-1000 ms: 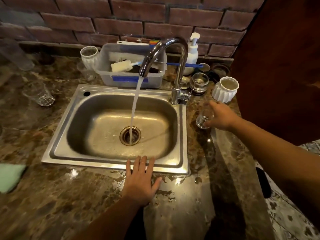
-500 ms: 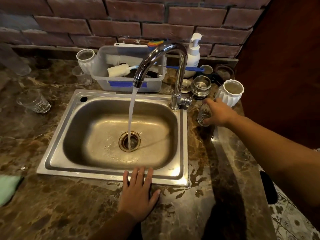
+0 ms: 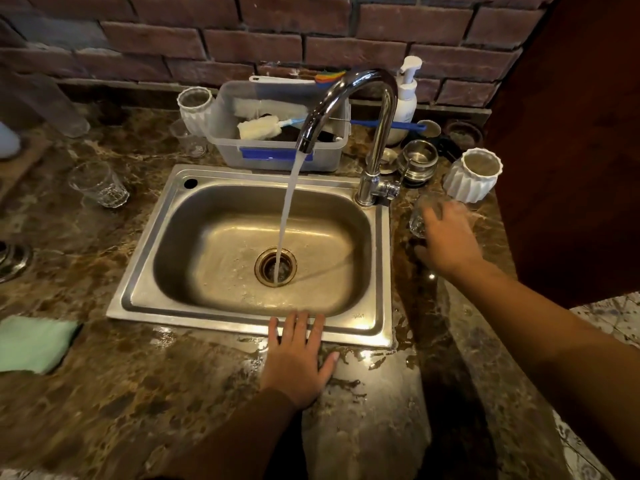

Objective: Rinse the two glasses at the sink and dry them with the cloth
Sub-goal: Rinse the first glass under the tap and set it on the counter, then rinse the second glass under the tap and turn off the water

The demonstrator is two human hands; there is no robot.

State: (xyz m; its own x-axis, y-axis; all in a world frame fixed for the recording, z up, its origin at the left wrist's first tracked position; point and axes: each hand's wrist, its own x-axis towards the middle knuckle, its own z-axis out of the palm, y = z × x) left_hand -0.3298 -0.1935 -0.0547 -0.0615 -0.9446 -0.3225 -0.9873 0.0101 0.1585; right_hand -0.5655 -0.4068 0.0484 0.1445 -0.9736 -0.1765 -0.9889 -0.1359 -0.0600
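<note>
Right hand [image 3: 446, 237] smearing with motion blur, covering most of small glass [image 3: 416, 226]; only glass's lower left part showing, so cannot tell whether fingers are gripping it. Green cloth [image 3: 33, 344] being cut by left edge. Metal ring [image 3: 10, 259] at left edge showing partly, identity unclear. Faucet [image 3: 382, 133] hiding part of plastic tub [image 3: 329, 161] behind it.

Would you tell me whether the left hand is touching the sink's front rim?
Touching. The head view shows the left hand lying flat, its fingertips resting on the front rim of the sink with no gap.
</note>
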